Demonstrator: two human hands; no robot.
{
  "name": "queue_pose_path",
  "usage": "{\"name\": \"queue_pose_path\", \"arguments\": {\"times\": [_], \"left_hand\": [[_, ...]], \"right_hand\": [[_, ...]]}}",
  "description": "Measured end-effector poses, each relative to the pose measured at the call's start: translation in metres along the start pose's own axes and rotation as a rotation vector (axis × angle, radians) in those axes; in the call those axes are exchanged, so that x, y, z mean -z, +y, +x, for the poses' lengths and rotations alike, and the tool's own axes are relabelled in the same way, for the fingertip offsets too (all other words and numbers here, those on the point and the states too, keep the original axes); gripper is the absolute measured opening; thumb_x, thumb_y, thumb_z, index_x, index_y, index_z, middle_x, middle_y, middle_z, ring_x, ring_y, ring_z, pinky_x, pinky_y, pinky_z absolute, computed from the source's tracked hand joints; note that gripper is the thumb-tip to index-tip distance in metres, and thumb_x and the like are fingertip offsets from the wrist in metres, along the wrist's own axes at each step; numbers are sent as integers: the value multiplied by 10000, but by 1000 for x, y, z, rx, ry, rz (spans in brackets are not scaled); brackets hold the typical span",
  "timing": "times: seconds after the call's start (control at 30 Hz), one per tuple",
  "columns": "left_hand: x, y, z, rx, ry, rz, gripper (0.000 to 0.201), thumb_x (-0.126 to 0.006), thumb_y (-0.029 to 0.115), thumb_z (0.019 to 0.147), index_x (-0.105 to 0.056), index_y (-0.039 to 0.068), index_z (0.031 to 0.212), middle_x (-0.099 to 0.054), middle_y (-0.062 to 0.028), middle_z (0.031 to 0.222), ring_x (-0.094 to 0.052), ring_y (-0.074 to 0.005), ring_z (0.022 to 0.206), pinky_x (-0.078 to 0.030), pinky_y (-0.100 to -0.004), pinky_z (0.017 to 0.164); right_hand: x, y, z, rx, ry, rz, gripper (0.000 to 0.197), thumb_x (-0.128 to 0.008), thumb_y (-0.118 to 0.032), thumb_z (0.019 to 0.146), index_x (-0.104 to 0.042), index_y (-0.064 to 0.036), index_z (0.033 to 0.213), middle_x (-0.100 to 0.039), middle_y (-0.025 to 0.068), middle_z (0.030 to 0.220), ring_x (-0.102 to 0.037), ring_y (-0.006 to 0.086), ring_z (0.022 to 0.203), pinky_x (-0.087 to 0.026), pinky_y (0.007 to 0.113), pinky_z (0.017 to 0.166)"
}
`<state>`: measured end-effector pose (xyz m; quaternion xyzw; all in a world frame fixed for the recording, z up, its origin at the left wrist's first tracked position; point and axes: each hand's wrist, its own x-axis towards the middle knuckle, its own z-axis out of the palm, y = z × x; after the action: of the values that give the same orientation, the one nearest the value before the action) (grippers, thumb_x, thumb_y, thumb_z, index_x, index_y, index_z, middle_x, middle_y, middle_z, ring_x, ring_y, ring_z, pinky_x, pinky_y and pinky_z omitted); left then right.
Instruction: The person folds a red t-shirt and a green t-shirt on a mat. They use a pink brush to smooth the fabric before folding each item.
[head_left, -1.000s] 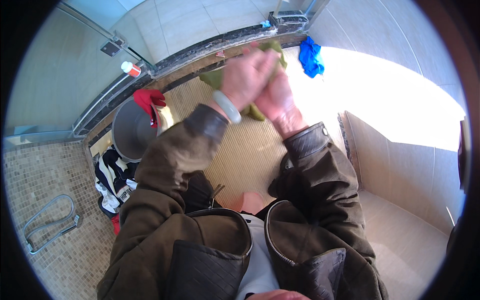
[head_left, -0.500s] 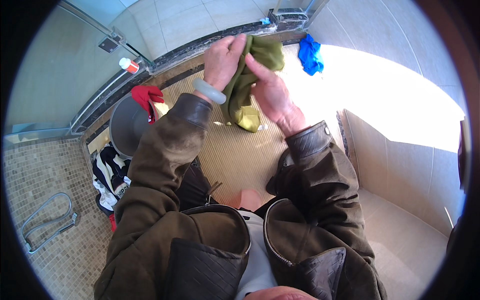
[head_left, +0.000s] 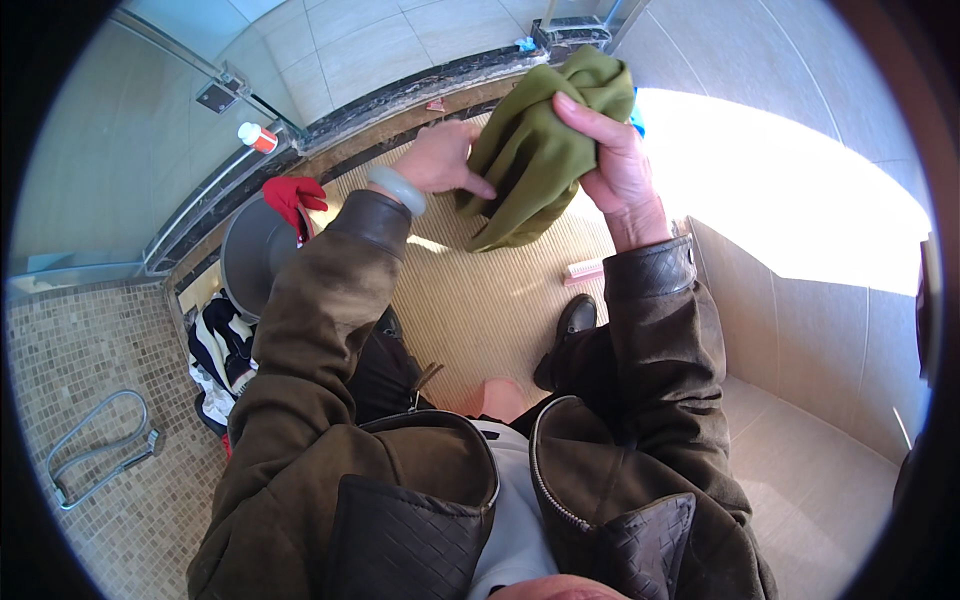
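Note:
An olive-green cloth [head_left: 535, 150], loosely folded with its lower part hanging, is held up above a tan ribbed surface [head_left: 460, 290]. My right hand [head_left: 618, 170] grips its right side, thumb pressed on the front and the other fingers mostly hidden behind it. At the left edge, my left hand [head_left: 440, 160], a pale bangle on its wrist, has its thumb against the fabric; its fingertips go out of sight at the cloth. A blue cloth [head_left: 637, 118] is mostly covered by the green one.
A pink brush [head_left: 584, 271] lies on the ribbed surface. To the left stand a grey bucket [head_left: 262, 255] with a red cloth [head_left: 292, 195] over its rim, black-and-white clothes [head_left: 222, 350] and a coiled hose [head_left: 85, 440]. A white-and-orange bottle [head_left: 257, 137] sits beside the glass door.
The green cloth has been spread wider and lifted to the right. My right hand moved right and my left hand slightly lower left. The pink brush has come into sight; the blue cloth is now mostly hidden.

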<state>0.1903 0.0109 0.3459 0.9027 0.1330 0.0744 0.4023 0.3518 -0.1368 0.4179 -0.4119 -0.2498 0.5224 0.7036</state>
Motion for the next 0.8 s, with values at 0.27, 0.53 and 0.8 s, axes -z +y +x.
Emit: {"name": "queue_pose_path", "arguments": {"times": [0.27,0.53,0.8], "left_hand": [[17,-5,-4,213,353,-278,392,-708,241,844,-631,-19,1127,-683,-129,1038,-650,-222,943,-505,-332,864],[-13,76,12,-214,419,-511,316,-703,253,862,-590,92,1110,-656,-83,1010,-642,-193,926,-516,-310,847],[-3,49,17,319,873,-172,392,-622,414,931,-642,26,883,-699,-143,768,-673,-213,668,-520,-351,577]], "right_hand": [[51,-29,4,168,124,347,379,-658,-199,918,-557,-3,1226,-630,135,1172,-600,269,1109,-463,415,1012],[21,30,15,-101,146,320,515,-527,-427,987,-497,-42,1328,-554,126,1314,-522,273,1221,-413,420,1073],[-58,63,-24,-267,133,493,466,-433,-418,1030,-463,-99,1369,-514,81,1365,-489,248,1266,-369,405,1107]]}}
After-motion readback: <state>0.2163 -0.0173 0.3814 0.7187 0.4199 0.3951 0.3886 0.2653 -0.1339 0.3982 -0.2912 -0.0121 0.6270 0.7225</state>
